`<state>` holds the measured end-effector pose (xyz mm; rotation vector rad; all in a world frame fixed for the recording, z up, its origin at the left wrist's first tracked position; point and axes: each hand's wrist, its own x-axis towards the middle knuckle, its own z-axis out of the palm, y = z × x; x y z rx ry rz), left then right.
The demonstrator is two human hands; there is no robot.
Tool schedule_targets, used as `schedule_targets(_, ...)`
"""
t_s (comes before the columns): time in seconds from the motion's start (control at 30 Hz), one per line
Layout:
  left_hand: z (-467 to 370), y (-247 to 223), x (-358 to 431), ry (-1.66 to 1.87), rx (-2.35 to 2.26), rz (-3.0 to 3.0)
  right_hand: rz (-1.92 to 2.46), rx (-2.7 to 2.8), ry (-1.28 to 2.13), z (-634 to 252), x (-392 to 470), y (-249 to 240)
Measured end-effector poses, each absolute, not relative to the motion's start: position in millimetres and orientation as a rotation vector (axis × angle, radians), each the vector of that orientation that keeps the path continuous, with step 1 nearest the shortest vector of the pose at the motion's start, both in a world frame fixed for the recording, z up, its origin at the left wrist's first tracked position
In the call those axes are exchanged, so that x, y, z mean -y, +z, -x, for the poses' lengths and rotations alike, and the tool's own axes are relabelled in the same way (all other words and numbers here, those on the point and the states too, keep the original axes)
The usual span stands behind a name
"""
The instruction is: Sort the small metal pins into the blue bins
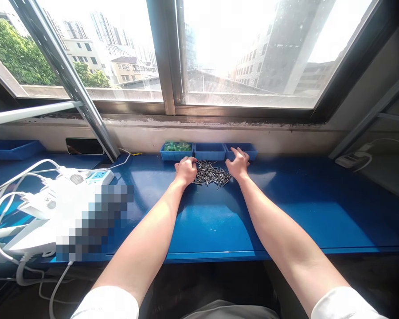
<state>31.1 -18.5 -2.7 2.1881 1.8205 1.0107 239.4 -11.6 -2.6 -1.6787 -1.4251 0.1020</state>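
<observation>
skinny metal bits (209, 173) look dark, shiny, jumbled, left hand (185, 170) curled beside them, can't tell its grip, right hand (238, 165) loosely spread opposite

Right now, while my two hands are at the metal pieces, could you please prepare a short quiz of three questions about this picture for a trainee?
1. True or false: the metal pieces lie in a loose pile on the table, between the left hand and the right hand.

2. In the row of three blue trays by the pile, which one holds the green things? A) right B) left C) middle

3. Short answer: which tray of this row is nearest to the right hand?

Key
1: True.
2: B, the left tray.
3: The right tray.
</observation>
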Motion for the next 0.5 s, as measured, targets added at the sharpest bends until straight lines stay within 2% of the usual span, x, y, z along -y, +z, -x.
schedule_targets(0.17,-29.7,-1.1,20.1,0.962,-1.961,-2.157,1.531,1.628,0.158,-231.7,13.9,-3.8)
schedule_targets(0.3,-23.9,-0.7,18.3,0.916,-2.195,-1.958,1.587,1.815,0.204,-222.0,13.0,-9.2)
schedule_targets(0.5,-26.0,-6.9,11.4,0.757,-1.947,-2.000,1.735,1.900,0.217,-213.9,13.5,-11.3)
